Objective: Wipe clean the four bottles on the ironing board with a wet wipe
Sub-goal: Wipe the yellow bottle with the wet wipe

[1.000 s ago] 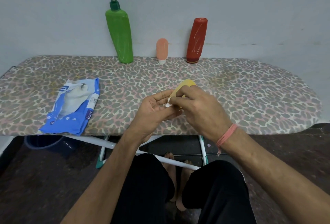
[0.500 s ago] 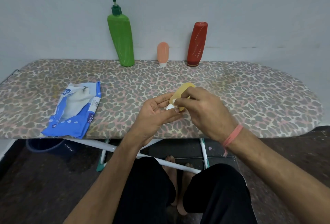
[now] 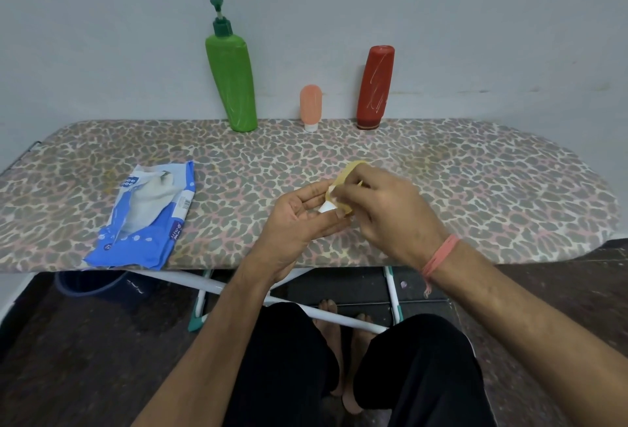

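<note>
Yellow little bottle sits mid-frame, just right of centre, with the left hand cradling its white cap end and the right hand pinching a wipe against it. Looks light, squishy and probably slippery when wet, so I'd grip near the cap. What's inside, I can't tell. Wipe pack at left lies torn open.

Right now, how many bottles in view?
4: green pump bottle, small pink bottle and red bottle along the wall; small yellow bottle held in both hands. None seems hidden.
</note>
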